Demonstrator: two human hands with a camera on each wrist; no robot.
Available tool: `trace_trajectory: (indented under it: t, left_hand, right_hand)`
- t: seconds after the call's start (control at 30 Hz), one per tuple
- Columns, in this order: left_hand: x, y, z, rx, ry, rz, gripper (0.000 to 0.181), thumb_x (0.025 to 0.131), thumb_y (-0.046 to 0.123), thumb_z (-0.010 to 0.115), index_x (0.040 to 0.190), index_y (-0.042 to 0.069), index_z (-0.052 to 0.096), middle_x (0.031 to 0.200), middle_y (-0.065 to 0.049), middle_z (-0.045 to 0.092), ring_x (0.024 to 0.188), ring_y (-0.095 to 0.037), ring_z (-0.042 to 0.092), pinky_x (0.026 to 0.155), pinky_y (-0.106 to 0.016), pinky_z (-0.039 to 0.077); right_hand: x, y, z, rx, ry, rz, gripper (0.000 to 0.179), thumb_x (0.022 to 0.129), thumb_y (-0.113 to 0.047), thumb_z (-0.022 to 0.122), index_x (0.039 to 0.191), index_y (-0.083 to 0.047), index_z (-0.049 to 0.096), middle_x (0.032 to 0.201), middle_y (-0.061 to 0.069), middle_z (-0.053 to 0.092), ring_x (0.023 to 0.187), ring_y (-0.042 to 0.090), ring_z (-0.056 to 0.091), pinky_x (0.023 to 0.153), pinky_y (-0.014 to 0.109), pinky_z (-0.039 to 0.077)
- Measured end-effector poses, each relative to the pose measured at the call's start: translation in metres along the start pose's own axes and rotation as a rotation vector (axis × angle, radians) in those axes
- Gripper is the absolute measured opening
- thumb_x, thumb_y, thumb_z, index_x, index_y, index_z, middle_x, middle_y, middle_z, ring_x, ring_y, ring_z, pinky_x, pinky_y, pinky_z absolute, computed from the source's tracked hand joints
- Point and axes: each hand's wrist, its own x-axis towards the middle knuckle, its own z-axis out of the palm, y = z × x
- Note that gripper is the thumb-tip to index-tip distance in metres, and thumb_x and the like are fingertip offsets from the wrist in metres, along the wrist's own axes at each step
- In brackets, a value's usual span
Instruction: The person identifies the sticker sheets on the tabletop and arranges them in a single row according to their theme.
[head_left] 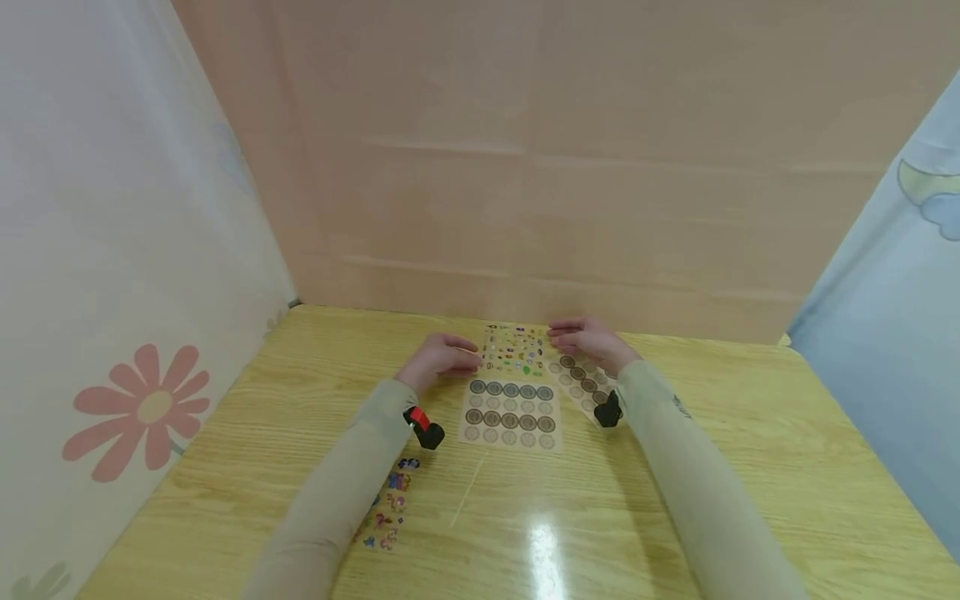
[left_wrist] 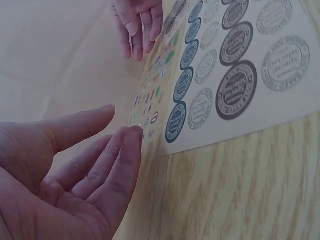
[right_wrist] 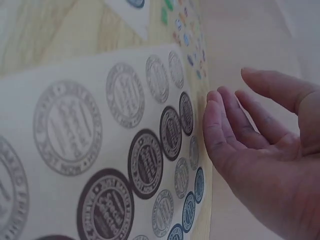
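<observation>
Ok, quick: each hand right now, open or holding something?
Left hand: open, holding nothing, beside the far sheet.
Right hand: open, holding nothing.

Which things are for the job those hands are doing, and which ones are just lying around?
Seems part of the job:
left hand
right hand
sheet of tiny colourful stickers, between the hands

Probably just lying about:
straight sheet of round stickers
slanting sheet of round stickers, by the right hand
sheet of bright figures, partly hidden by the left sleeve
</observation>
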Motion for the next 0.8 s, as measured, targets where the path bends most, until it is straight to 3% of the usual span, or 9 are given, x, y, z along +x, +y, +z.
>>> trace_trajectory:
  t: [0.37, 0.53, 0.8]
  left_hand:
    - [0.008, -0.005, 0.005, 0.098, 0.063, -0.015, 0.036, 0.082, 0.004, 0.075, 0.115, -0.006, 0.064, 0.094, -0.013, 0.07, 0.083, -0.023, 0.069, 0.073, -0.03, 0.058]
    - [0.01, -0.006, 0.01, 0.108, 0.073, -0.025, 0.034, 0.08, 0.003, 0.076, 0.111, -0.005, 0.066, 0.093, -0.013, 0.069, 0.081, -0.023, 0.07, 0.07, -0.028, 0.058]
    - [0.014, -0.007, 0.014, 0.109, 0.069, -0.035, 0.028, 0.079, 0.004, 0.077, 0.105, -0.003, 0.069, 0.087, -0.011, 0.071, 0.077, -0.02, 0.07, 0.067, -0.027, 0.058]
  right_hand:
    - [0.004, 0.005, -0.007, -0.201, -0.024, -0.089, 0.05, 0.093, 0.0, 0.058, 0.139, 0.01, 0.038, 0.135, 0.028, 0.047, 0.122, 0.04, 0.047, 0.101, 0.046, 0.043]
    - [0.009, 0.011, -0.011, -0.257, -0.001, -0.079, 0.051, 0.091, 0.0, 0.061, 0.138, 0.007, 0.042, 0.134, 0.024, 0.049, 0.12, 0.037, 0.05, 0.098, 0.043, 0.046]
    - [0.019, 0.017, -0.019, -0.311, 0.05, -0.101, 0.048, 0.087, 0.001, 0.067, 0.133, 0.005, 0.051, 0.128, 0.022, 0.056, 0.109, 0.029, 0.056, 0.08, 0.03, 0.053]
